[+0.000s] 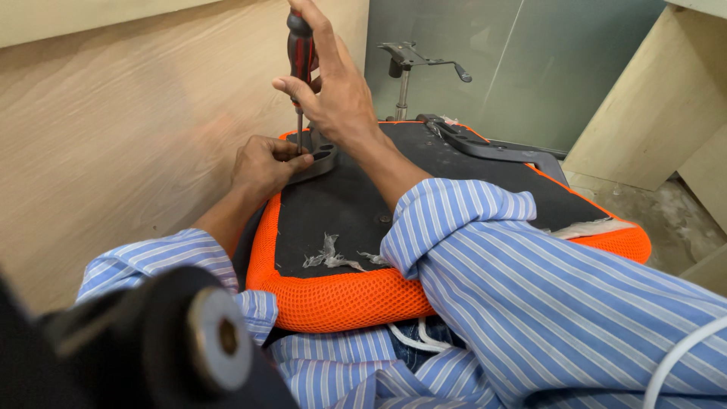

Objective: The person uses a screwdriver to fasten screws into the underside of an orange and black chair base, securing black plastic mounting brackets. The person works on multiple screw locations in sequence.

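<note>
An upturned chair seat (341,204) with a black underside and orange mesh edge lies across my lap. My right hand (333,83) grips a red and black screwdriver (300,53) held upright, its shaft pointing down at the seat's far left corner. My left hand (265,163) rests there, fingers pinching the screwdriver's tip against a dark metal armrest bracket (322,159). Another black armrest bracket (485,144) lies along the seat's far right side.
A light wooden panel (129,129) stands close on the left. A chair base post with levers (405,72) stands behind the seat before a glass wall. A black round part (204,341) sits at bottom left. Torn white fabric scraps (329,257) lie on the seat.
</note>
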